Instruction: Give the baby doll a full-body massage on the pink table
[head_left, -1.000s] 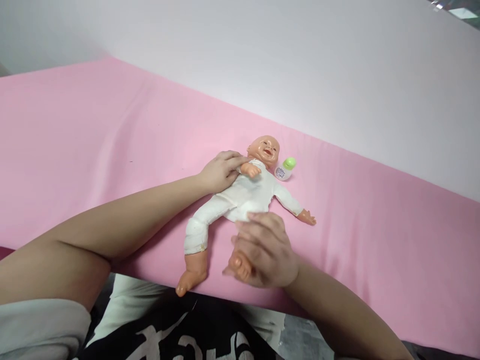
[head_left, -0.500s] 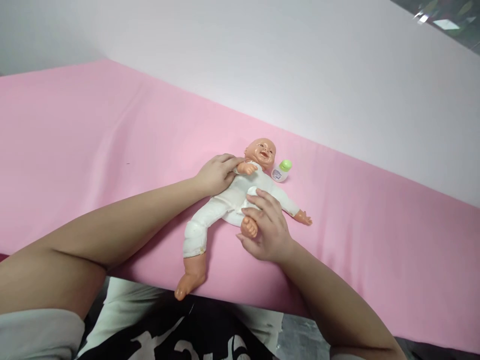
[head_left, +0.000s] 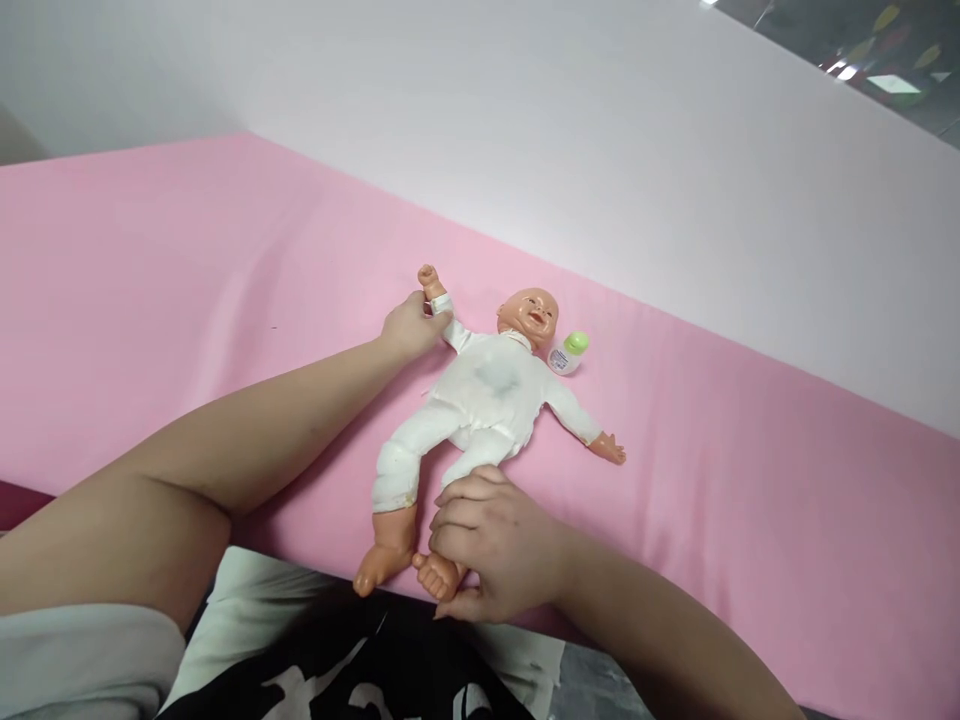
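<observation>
A baby doll [head_left: 484, 400] in a white suit lies on its back on the pink sheet [head_left: 187, 300], head away from me. My left hand [head_left: 409, 328] grips the doll's arm at the wrist and holds it stretched up and outward. My right hand [head_left: 491, 545] is closed around the doll's lower leg, with the bare foot [head_left: 437, 576] showing beside my fingers near the sheet's front edge. The doll's other leg and other arm lie loose on the sheet.
A small white bottle with a green cap [head_left: 568, 352] lies on the sheet just right of the doll's head. A white wall [head_left: 600, 150] runs along the far edge of the sheet. My lap shows below the front edge.
My left hand pulled the doll's arm from its chest out and upward. My right hand drew the bent leg down from the doll's belly and straightened it toward me.
</observation>
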